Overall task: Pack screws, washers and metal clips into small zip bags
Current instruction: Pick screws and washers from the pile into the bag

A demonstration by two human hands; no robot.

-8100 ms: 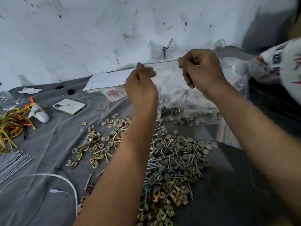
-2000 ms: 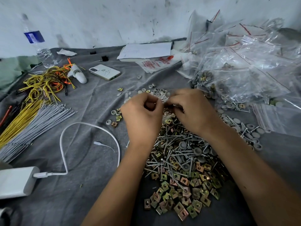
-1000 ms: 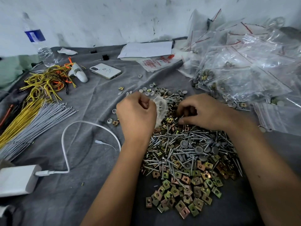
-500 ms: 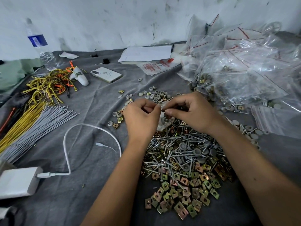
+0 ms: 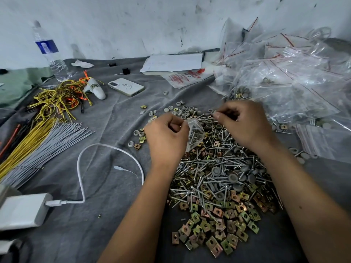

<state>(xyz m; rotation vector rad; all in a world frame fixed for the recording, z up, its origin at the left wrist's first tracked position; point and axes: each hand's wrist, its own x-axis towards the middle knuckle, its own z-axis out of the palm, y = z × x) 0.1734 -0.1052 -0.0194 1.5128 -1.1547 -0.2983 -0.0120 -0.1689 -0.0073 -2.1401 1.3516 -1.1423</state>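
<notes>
My left hand (image 5: 167,137) grips a small clear zip bag (image 5: 195,132) that has screws inside; the bag hangs at the hand's right side over the pile. My right hand (image 5: 245,124) is a little to the right, fingers curled, pinching something small and grey at its fingertips, likely a washer. Below both hands lies a heap of screws (image 5: 214,168) mixed with grey washers (image 5: 232,177). Square metal clips (image 5: 218,224) spread along the heap's near edge. More loose washers (image 5: 180,111) lie beyond the hands.
Filled zip bags (image 5: 296,86) pile up at the back right, empty ones (image 5: 322,141) beside them. A phone (image 5: 126,86), water bottle (image 5: 51,54), yellow wires (image 5: 57,99), grey ties (image 5: 47,143) and a white charger with cable (image 5: 22,209) lie left on the grey cloth.
My hands were together at the bag's mouth half a second ago; now the right hand has drawn away to the right while the left keeps hold of the bag.
</notes>
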